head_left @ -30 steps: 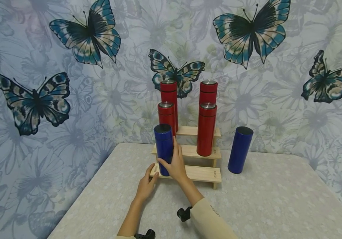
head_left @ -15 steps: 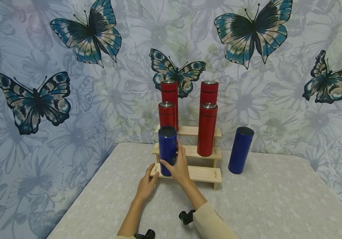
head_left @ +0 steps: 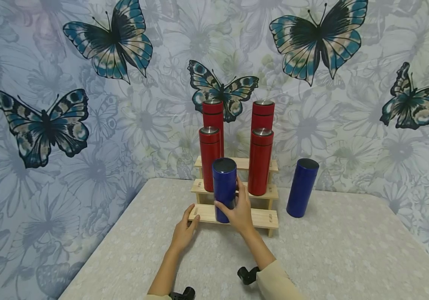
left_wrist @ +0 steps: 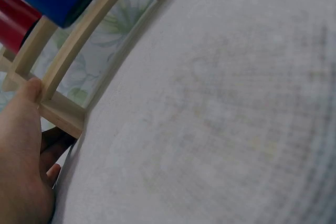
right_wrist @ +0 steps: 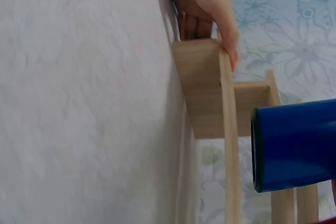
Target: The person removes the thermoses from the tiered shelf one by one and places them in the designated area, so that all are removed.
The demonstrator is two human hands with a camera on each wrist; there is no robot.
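My right hand (head_left: 240, 212) holds an upright blue thermos bottle (head_left: 222, 183) by its right side, over the lowest step of a three-step wooden rack (head_left: 261, 216). In the right wrist view a narrow gap shows between the base of the blue bottle (right_wrist: 294, 145) and the step's board (right_wrist: 229, 145). My left hand (head_left: 183, 234) grips the left end of that step. The left wrist view has its thumb (left_wrist: 32, 87) against the board and its fingers behind the side leg (left_wrist: 63, 116). Two red thermos bottles stand on the middle step, left (head_left: 207, 162) and right (head_left: 260, 166).
On the top step stand two more red bottles, left (head_left: 214, 114) and right (head_left: 262, 112), partly hidden by those in front. A second blue bottle (head_left: 302, 189) stands on the cloth-covered table (head_left: 349, 241), right of the rack. Butterfly-patterned wall covering (head_left: 330, 146) rises close behind.
My right hand has carried the blue bottle rightward along the lowest step, from its left end towards its middle. The left red bottle on the middle step is uncovered. My left hand stays put.
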